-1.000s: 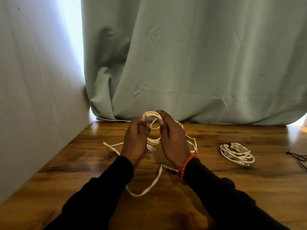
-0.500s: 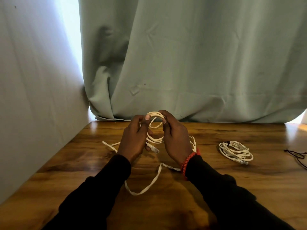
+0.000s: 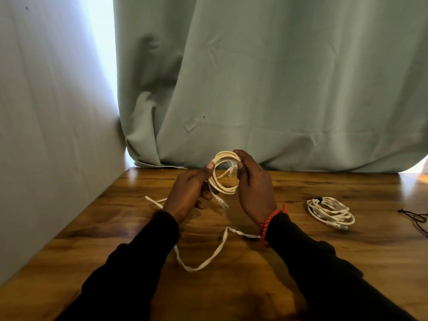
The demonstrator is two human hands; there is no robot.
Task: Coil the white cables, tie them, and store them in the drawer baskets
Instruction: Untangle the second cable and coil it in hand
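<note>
A wooden desk (image 3: pixel 301 262) set against a pale green curtain (image 3: pixel 266 89) and a grey wall (image 3: pixel 46 112) carries the work of a person in black sleeves. Both hands hold a half-wound white cable (image 3: pixel 225 186) above the desk's middle, toward its far edge: the left hand (image 3: pixel 187 195) pinches the coil's left side between thumb and curled fingers, and the right hand (image 3: pixel 253 186), a red bracelet (image 3: pixel 269 220) at its wrist, curls round the right side. The loops stand upright between the two grips, one plug (image 3: pixel 221 202) dangling just below the left fingers and a second plug end showing inside the ring. The unwound tail (image 3: pixel 203 262) drops from the hands, runs in a slack loop across the desk toward its near edge, and a further stretch trails toward the wall side. The likely hazards: either pinch easing would let the springy loops fan open, and the flat tail, already twisted near the right wrist, could kink or snag under a sleeve as it is drawn in. A finished coil (image 3: pixel 330 212), bound by a dark tie, lies toward the right edge, with spare dark ties (image 3: pixel 416 216) beyond it. No drawer baskets are in view.
</note>
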